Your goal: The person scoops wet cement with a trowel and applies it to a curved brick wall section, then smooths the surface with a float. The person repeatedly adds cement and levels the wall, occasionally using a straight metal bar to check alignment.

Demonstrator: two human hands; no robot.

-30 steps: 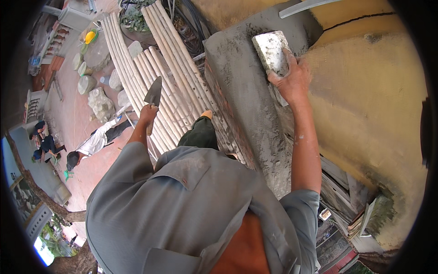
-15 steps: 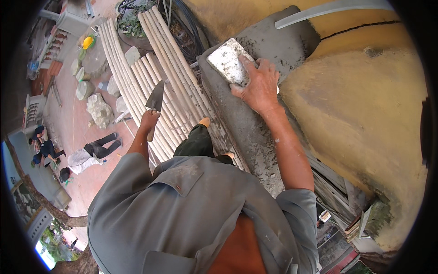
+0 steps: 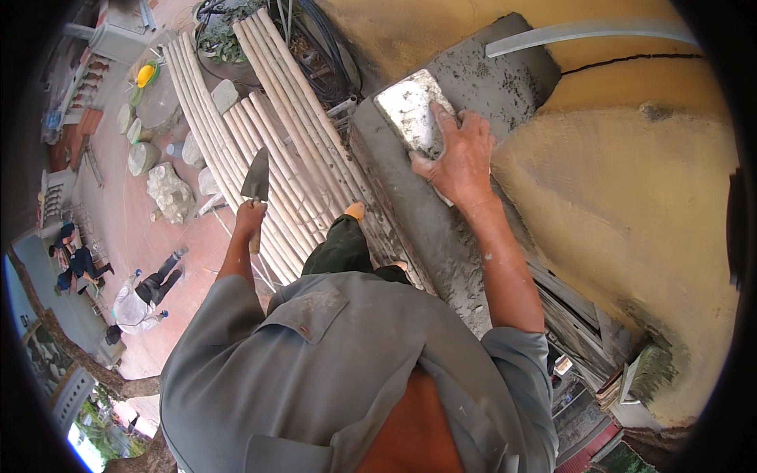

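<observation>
Pale block (image 3: 400, 106), flat and rectangular with a chalky white face speckled with grey, lies over the near part of a smooth-to-gritty ledge of grey mortar (image 3: 505, 75); whether its whole underside touches cannot be told. The right hand (image 3: 457, 158), dusted with dried mortar, grips it in a wide, part-curled span, thumb at the near edge and fingers bent over the right side. Dark crumbs pit the mortar beyond. A pale, smooth, curved strip (image 3: 587, 31) crosses above the ledge's far end, and a rough ochre wall (image 3: 623, 189), split by a thin jagged dark crack (image 3: 631, 60), rises to the right. To the left, the left hand (image 3: 251, 217) is closed around the handle of a trowel (image 3: 256, 175), its dull, pointed metal blade aimed away from the body and above long, round, pale poles (image 3: 292, 102) laid side by side. Farther left sit a craggy whitish rock (image 3: 169, 193) and a rounded yellow helmet (image 3: 146, 76) on reddish paving (image 3: 205, 236).
</observation>
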